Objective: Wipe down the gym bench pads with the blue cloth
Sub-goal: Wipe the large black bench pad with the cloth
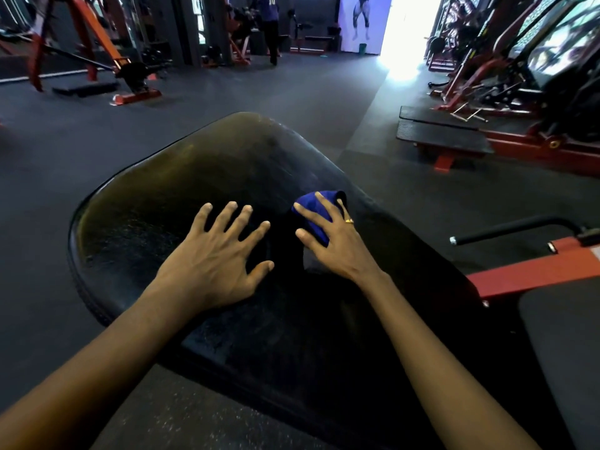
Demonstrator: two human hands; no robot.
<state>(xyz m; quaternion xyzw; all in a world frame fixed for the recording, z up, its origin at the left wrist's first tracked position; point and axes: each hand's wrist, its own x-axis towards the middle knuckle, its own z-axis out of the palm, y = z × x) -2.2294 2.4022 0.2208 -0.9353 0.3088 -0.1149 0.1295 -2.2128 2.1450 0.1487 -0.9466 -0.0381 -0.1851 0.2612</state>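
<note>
Resting on the black bench pad (181,190): two bare hands, catalogued below.

Item 1, bench pad. Wide, glossy black upholstery, rounded at its far end toward 12 o'clock, filling the centre of the view. Surface shows fine speckling and a dull sheen on its 10 o'clock side.

Item 2, left hand (214,258). Lies flat on the pad, palm down, fingers spread and pointing toward 1 o'clock. Grip loose and holding nothing.

Item 3, right hand (334,238). At 3 o'clock of the left hand, just beside it. Pressed down on the blue cloth (316,209), fingers splayed over it rather than curled round it; a gold ring (349,221) sits on one finger.

Item 4, blue cloth. Bunched under the right hand's fingers, touching the pad right of its middle; its far corner shows past the fingertips toward 12 o'clock.

Item 5, surroundings. Dark rubber floor (65,151) all around. Red-framed machines (519,92) at 2 o'clock, orange-framed equipment (97,43) at 10 o'clock. A red frame with a black handle bar (516,227) at 3 o'clock. A person (271,24) stands far off at 12 o'clock, beside a bright doorway (409,27).
</note>
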